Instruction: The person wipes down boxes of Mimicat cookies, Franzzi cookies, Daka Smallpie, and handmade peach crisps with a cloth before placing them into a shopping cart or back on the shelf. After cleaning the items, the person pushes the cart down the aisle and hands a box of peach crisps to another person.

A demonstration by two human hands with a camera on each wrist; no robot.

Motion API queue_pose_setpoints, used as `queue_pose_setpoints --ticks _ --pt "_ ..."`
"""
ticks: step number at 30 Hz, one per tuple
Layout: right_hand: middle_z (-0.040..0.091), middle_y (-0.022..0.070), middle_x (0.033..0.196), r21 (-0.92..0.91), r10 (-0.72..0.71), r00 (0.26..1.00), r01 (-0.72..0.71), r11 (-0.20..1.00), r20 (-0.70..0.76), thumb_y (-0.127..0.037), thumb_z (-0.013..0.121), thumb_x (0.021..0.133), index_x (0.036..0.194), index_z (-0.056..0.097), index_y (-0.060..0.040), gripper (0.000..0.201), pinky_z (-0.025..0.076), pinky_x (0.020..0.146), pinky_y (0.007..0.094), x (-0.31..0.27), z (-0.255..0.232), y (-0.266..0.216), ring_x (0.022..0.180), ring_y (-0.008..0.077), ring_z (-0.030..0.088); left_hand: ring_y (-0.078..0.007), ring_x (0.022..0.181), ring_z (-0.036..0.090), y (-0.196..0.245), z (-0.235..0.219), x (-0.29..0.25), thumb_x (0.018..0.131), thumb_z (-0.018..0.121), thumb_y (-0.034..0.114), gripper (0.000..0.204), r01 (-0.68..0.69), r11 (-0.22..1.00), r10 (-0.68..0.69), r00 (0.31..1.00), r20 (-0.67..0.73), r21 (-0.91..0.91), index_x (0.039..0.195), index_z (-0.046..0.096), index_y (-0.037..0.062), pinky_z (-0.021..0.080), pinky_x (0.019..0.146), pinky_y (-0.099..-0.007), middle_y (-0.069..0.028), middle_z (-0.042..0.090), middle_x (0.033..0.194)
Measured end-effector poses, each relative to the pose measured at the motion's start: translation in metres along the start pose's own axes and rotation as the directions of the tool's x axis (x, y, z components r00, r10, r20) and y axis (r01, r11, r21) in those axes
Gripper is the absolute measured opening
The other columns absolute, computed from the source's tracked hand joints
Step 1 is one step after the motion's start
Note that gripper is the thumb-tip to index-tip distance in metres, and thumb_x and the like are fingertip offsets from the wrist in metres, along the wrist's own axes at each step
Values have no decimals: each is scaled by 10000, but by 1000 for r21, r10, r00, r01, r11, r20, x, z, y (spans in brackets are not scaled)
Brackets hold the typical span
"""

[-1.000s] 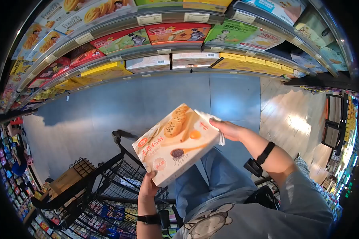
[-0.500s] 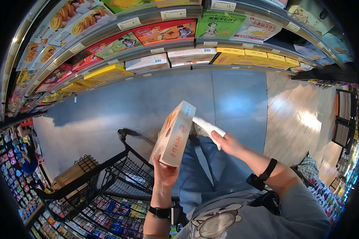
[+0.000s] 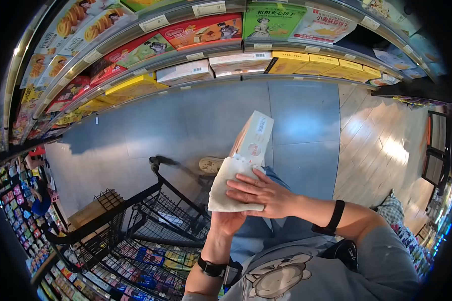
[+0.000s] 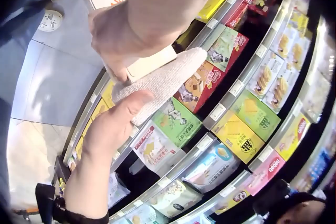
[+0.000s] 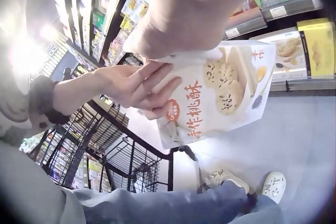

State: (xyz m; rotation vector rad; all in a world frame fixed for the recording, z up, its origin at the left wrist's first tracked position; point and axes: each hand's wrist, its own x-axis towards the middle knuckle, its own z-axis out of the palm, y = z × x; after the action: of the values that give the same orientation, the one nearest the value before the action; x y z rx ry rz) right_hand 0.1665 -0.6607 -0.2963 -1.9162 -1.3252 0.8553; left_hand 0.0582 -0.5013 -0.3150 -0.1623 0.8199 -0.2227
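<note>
Now that the box has gone from face-up to edge-on at frame centre, left hand gripping its bottom, right hand presses the cloth flat-fingered on its side — wiping looks underway.

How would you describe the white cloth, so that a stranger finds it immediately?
Look above the black shopping cart, where a person's hands hold up a biscuit box. The white cloth lies flat on that box under the right hand. It is the only soft, unprinted thing here.

The right hand presses a white cloth flat on the biscuit box. The left hand holds the box from below, just right of the shopping cart.
</note>
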Motion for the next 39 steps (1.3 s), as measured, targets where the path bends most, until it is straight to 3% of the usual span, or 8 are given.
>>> queue_pose_setpoints --ticks 10,18,20,21,24,29,37,39 --pt "197 52 1537 -68 303 931 -322 944 -202 -415 405 966 1466 271 -213 556 193 1107 550 -13 -6 51 1404 302 210 -277 1077 578 -5 -2 -30 893 418 540 681 87 980 -21 939 -342 177 1310 451 3 539 828 -347 -156 552 1230" --pt "447 162 1375 256 598 695 -542 801 -400 -350 402 984 1376 406 -52 492 392 1009 399 -37 1 102 1233 301 468 -223 1215 491 7 -44 -90 822 637 393 728 -99 837 248 945 -211 538 1406 337 78 415 977 -387 -68 488 1354" --pt "540 115 1289 563 851 523 -720 406 56 -359 396 989 1333 467 -65 458 452 936 364 -32 -13 96 1126 232 554 -226 1224 482 13 -54 -111 808 655 369 747 -187 797 320 937 -138 574 1403 329 55 404 991 -370 -75 483 1354" --pt "540 115 1289 557 842 537 -716 422 52 -359 396 989 1333 467 -65 458 452 936 364 -26 -17 89 1126 232 554 -228 1233 472 17 -55 -119 793 673 345 767 -253 749 372 925 -73 612 1400 322 33 392 1004 -354 -82 477 1354" --pt "598 58 1206 920 756 564 -373 -125 332 -409 414 976 1290 517 -90 459 484 857 318 -7 -36 51 1053 143 580 -212 1234 461 34 -65 -150 728 715 270 826 -272 701 378 926 -20 660 1391 310 -10 362 1028 -332 -86 477 1339" --pt "583 96 1225 728 468 671 -680 82 575 -495 564 891 1302 480 -19 635 483 872 297 30 -51 16 1070 155 583 -200 1195 491 52 -57 -192 641 761 195 886 -220 596 362 932 -13 772 1380 325 -27 378 1013 -336 -82 516 1288" --pt "601 157 1162 723 502 743 -627 290 443 -446 713 782 1331 418 26 782 483 879 285 94 -75 -51 1030 183 603 -190 1106 549 84 -46 -238 733 700 111 683 -199 598 502 848 -169 776 1337 404 -5 458 909 -327 -112 536 1257" --pt "588 169 1176 693 519 777 -593 410 357 -443 720 768 1350 392 8 806 475 897 300 114 -82 -52 1058 208 592 -183 1091 551 102 -52 -250 824 621 32 478 -290 -15 881 449 150 957 1279 478 8 471 878 -337 -109 558 1210"
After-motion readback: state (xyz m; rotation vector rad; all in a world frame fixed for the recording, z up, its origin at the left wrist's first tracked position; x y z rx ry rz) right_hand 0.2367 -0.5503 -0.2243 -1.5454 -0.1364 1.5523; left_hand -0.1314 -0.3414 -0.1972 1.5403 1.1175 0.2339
